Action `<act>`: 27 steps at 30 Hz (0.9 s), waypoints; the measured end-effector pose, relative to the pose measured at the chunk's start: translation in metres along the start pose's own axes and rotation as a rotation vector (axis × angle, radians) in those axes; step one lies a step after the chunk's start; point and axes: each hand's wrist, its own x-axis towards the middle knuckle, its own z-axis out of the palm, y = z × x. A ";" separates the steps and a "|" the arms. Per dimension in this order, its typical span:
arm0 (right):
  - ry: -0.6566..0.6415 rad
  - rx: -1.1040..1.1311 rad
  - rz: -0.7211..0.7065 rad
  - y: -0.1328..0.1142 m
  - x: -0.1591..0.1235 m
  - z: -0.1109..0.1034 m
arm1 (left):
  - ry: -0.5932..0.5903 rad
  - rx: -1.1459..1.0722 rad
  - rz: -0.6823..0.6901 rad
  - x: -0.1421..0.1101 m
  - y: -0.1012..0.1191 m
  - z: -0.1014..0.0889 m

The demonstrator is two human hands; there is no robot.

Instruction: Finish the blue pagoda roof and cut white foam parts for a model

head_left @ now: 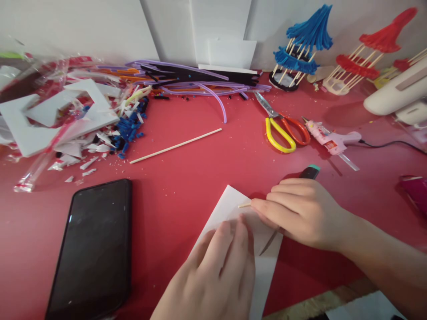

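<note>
A white sheet [230, 200] lies at a slant on the red table. My left hand [216, 266] rests on it, fingers stretched forward and touching the surface. Closed over the sheet's right edge, my right hand [296, 213] grips a craft knife [310, 171]; its green-tipped dark handle shows beyond the knuckles and its blade points down toward the sheet. A short end of a thin wooden stick [244, 205] pokes out from the right index fingertip; how much more lies beneath the hand is hidden. Another wooden stick [176, 146] lies on the table farther off.
A black phone [93, 249] lies at left. Behind it are foam scraps [26, 120] and blue clippings [128, 126]. Purple and black strips [200, 80] line the wall. Scissors [280, 129], a pink glue gun [333, 140], a blue-roofed model [296, 58] and a red-roofed model [363, 58] stand right.
</note>
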 end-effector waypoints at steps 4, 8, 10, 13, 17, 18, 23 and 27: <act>-0.018 0.013 0.000 0.001 0.002 0.002 | -0.051 -0.002 0.009 0.003 -0.001 0.002; -0.030 0.025 0.011 0.002 0.003 0.004 | -0.042 -0.006 0.003 0.005 -0.001 0.003; -0.033 0.028 0.011 0.002 0.002 0.004 | -0.029 -0.004 -0.003 0.006 -0.001 0.002; -0.042 0.024 0.010 0.001 0.001 0.004 | -0.010 0.002 0.001 0.006 -0.002 0.002; -0.049 0.005 0.010 0.000 0.001 0.004 | 0.002 -0.007 -0.008 0.006 -0.004 0.003; -0.053 0.007 0.009 0.000 0.001 0.004 | 0.007 -0.012 -0.011 0.006 -0.004 0.003; -0.065 0.014 0.015 0.001 0.001 0.003 | 0.013 -0.031 -0.021 0.006 -0.004 0.003; -0.017 0.017 0.011 0.006 -0.001 -0.002 | 0.022 -0.026 -0.030 0.005 -0.003 0.005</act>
